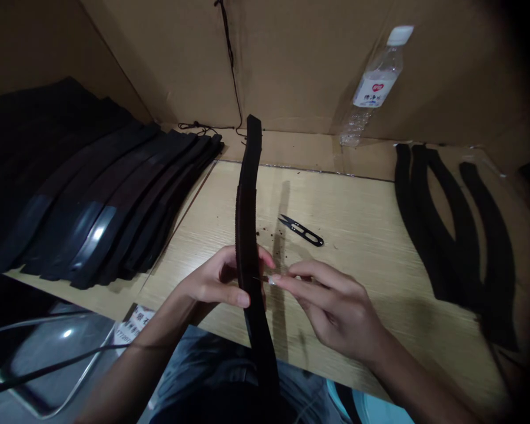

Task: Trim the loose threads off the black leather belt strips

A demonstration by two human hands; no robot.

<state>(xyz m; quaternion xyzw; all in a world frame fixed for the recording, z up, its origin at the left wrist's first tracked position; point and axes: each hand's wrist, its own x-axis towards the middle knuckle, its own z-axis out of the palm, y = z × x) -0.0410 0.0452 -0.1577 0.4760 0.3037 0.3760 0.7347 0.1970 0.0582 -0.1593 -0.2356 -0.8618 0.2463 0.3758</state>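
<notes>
A long, curved black strip (248, 224) stands nearly upright over the table, its lower end hanging past the front edge. My left hand (223, 280) is wrapped round its middle, with the thumb on the near face. Just right of the strip, my right hand (331, 300) pinches a tiny, pale thing at its fingertips, close to the strip's edge; it is too small to name. Behind my right hand, small black thread snips (301, 229) lie on the table among dark crumbs.
Many black strips (110, 200) are stacked at the left. Several more (446, 229) lie at the right. A plastic bottle (373, 88) stands by the cardboard wall (291, 70) at the back. Dark cord (227, 47) hangs down that wall. The wooden table (353, 200) ends near my lap.
</notes>
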